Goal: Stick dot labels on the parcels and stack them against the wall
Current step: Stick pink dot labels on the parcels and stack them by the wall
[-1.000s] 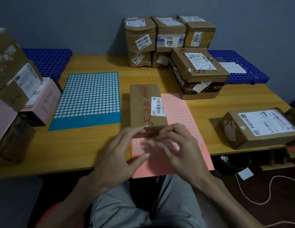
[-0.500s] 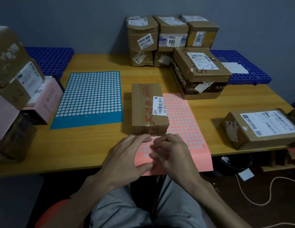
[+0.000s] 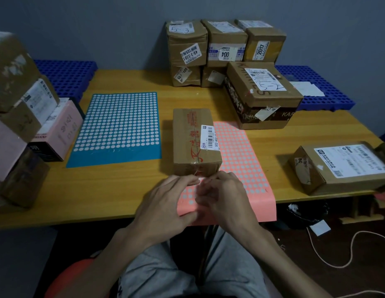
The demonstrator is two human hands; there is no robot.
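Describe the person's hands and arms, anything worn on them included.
The left hand and right hand are bare: no gloves, and no ring shows on the fingers in view. Neither wrist carries a watch or band. The left forearm and right forearm are uncovered as far as the frame reaches, so no sleeve is visible. Below them, grey cloth covers the legs.

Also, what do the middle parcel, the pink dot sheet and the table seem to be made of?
The middle parcel looks like matte brown cardboard, with shiny clear tape over its seam. The pink dot sheet seems thin sticker paper; it lies flat and overhangs the edge. The table looks like wood or wood-grain laminate, smooth with a faint sheen.
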